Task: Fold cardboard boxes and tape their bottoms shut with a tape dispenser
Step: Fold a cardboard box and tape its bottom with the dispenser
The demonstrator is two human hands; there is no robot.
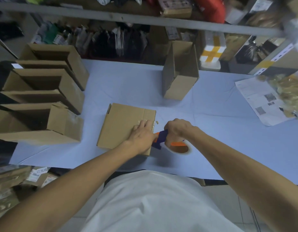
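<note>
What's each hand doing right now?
Left hand: open, pressing flat on the cardboard box.
Right hand: gripping the tape dispenser.

A pale blue tabletop (125, 84) is stretching across the view. A printed paper sheet (259, 102) with small code squares is lying at its right edge, partly under a crinkled clear bag (290, 92). Beyond the far edge, a grey shelf rail (145, 20) is running across, with dark packets (111, 42) and a white foam block (211, 52) crossed with yellow tape sitting behind it

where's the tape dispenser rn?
Head view, centre-right: tape dispenser gripped by the right hand, at the right edge of the box on the table.
</note>
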